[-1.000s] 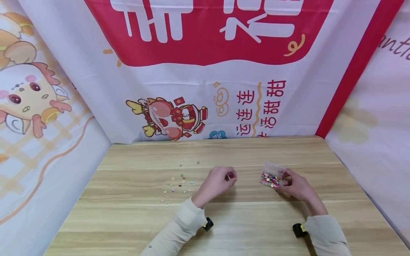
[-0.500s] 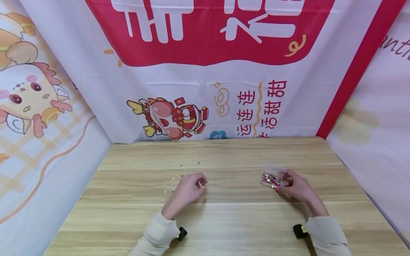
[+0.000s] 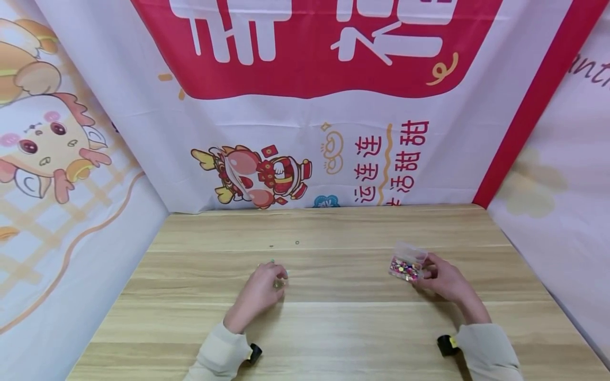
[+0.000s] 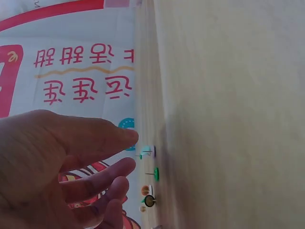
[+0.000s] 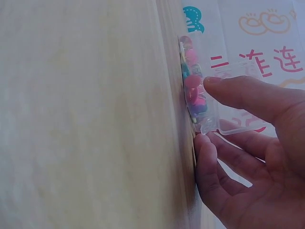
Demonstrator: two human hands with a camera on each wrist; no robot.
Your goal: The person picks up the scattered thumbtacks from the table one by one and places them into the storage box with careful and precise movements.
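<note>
Loose thumbtacks: a small group lies on the table's left half, partly hidden by the hand over it; in the left wrist view a green thumbtack rests on its head, point up, which may be why fingertips must come in at the sides.
Left hand: over this group, thumb well apart from the loosely curved fingers, with nothing visible between them; the gap seems to suit things so small.
Clear box: on the table to the right, well apart from the loose group, with many colourful tacks inside.
Lid: swung up and back at the box's far side, leaving the mouth uncovered, presumably for access.
Right hand: grips the box from its right side, thumb against its upper edge and a fingertip low, probably to steady so light a thing.
Strays: two tiny pieces, one a small ring shape, lie far of the left hand, too small to identify.
Beyond: wood-grain table, then a printed cloth at its far edge.
</note>
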